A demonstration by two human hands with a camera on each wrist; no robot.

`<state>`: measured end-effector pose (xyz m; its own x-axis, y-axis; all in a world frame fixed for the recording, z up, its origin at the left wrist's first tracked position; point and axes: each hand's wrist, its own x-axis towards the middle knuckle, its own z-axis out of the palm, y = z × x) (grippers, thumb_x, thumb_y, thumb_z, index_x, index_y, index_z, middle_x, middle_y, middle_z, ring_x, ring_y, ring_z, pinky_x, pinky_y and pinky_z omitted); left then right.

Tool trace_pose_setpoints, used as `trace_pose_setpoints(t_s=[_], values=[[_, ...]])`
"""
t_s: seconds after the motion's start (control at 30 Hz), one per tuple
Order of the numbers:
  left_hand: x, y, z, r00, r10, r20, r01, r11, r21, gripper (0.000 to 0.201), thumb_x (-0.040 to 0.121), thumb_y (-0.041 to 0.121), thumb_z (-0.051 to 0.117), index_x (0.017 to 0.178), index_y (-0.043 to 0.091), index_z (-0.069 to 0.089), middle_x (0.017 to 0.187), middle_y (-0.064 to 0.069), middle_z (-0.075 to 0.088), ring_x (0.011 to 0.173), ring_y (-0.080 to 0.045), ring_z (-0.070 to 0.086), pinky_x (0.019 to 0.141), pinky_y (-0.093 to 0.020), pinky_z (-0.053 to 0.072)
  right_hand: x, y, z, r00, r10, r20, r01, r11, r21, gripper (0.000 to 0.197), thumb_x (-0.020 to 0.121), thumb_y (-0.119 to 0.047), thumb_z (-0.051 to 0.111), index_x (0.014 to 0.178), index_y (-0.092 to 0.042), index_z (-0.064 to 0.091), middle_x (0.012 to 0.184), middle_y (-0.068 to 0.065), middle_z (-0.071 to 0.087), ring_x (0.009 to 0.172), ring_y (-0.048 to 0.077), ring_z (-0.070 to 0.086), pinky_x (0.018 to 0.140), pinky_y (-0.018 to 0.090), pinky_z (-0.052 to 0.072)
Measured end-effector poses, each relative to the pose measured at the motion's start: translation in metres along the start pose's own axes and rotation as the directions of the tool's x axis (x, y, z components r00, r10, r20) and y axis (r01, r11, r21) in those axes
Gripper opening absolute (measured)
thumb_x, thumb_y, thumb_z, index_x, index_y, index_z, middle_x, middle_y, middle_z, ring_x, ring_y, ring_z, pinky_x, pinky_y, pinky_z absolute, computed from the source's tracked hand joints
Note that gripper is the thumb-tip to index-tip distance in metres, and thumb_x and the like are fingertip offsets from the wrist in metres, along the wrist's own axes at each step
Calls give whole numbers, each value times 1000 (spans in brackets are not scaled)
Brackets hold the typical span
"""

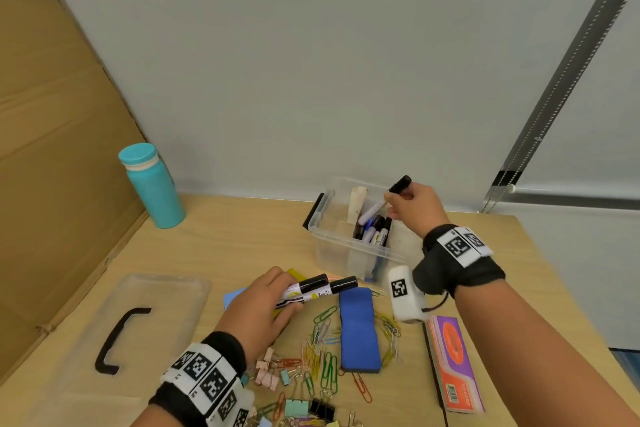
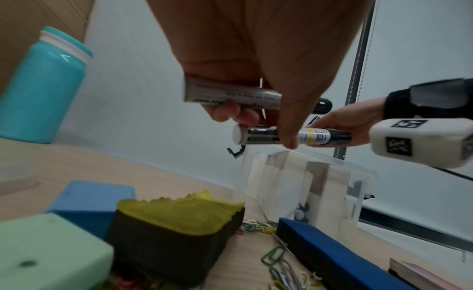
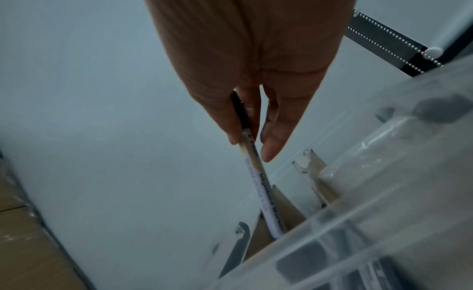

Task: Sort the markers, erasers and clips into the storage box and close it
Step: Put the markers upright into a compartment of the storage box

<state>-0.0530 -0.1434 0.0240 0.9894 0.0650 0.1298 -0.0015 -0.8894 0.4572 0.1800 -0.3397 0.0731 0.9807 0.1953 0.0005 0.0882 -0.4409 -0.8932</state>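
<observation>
Right hand (image 1: 417,208) is up over the clear plastic storage box (image 1: 332,246), fingers (image 3: 275,140) pinching a slim white marker with a black cap (image 1: 388,198), tilted, its lower end down inside the box among the other markers (image 1: 375,230) standing in the middle compartment. In the right wrist view the white barrel (image 3: 261,185) runs down past a brown cardboard divider (image 3: 289,211) into the box.

Left hand (image 1: 258,308) is just in front of the box, low over the light wooden worktop (image 1: 242,229), fingers (image 2: 230,112) curled round two thick white markers with black caps (image 1: 318,288), held side by side with the caps pointing at the box.

Also in front of the box: a dark blue felt eraser (image 1: 360,329) lying flat, a yellow-topped dark sponge eraser (image 2: 179,223) beneath the left hand, a blue block (image 2: 89,201) beside it. Coloured paper clips (image 1: 325,357) and binder clips (image 1: 294,406) are scattered around the blue eraser, nearer the person than the box. A purple-and-orange eraser (image 1: 453,364) lies to the right of the blue one.

The clear lid with a black handle (image 1: 138,319) lies flat on the worktop, left of the box and well apart from it. A teal bottle (image 1: 152,187) stands upright left of the box, near the wall.
</observation>
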Motion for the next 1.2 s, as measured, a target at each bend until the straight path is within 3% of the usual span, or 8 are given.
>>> trace_pose_setpoints(t_s=[0.17,0.33,0.47,0.57,0.67,0.77,0.87,1.2], values=[[-4,-6,-4,1000,-9,5,9,1000,-23,23,94,37,50,114,27,51,104,13,46,85,-3,49,68,-17,42,30,3,23,994,108,26,-97,958,-270,23,87,-21,62,101,-3,64,98,15,66,96,31,65,78,32,52],[-7,-12,-7,999,-45,24,45,999,-11,26,94,41,47,117,28,49,107,14,47,89,-3,50,74,-20,46,20,-24,29,936,226,268,14,740,-672,35,97,-28,45,117,-4,61,105,11,64,102,28,60,63,25,40],[-9,-16,-6,998,-62,31,62,998,-15,28,95,45,45,118,31,48,105,16,48,87,-1,47,73,-16,44,21,-19,24,971,133,200,-33,900,-435,14,93,-10,46,91,-7,60,99,16,61,100,32,57,93,39,47],[-11,-18,-5,996,-74,47,75,997,-19,27,95,46,43,117,32,48,105,17,48,85,-1,45,72,-17,43,-9,-16,10,994,-7,106,54,894,-445,34,98,-12,40,129,-7,51,131,12,55,122,28,50,103,36,39],[-7,-11,-2,998,-58,34,60,997,-57,23,95,43,43,112,29,50,102,14,49,83,-2,47,71,-18,43,-44,3,-5,982,-190,-17,140,779,-611,44,99,-22,39,141,-9,40,147,9,40,134,24,38,109,35,33],[7,10,-4,1000,-29,5,29,994,-110,13,95,41,44,103,31,48,95,14,47,76,-1,47,63,-11,36,-57,35,-11,993,-99,-66,13,643,-766,62,99,-41,31,149,-6,20,159,12,14,146,28,15,117,39,20],[35,42,-8,999,-33,-41,29,995,-98,13,94,40,47,102,29,50,89,15,50,70,-1,48,58,-12,34,-61,55,-7,1000,14,-27,-29,679,-734,69,100,-44,22,151,-2,1,160,15,-5,148,27,2,121,39,13],[177,112,8,955,-218,202,172,960,220,29,91,40,53,96,12,62,76,-2,58,76,-23,61,69,-31,51,-61,57,-2,999,-32,-34,1,734,-679,64,100,-34,22,150,4,4,159,19,-7,148,29,5,120,36,15]])
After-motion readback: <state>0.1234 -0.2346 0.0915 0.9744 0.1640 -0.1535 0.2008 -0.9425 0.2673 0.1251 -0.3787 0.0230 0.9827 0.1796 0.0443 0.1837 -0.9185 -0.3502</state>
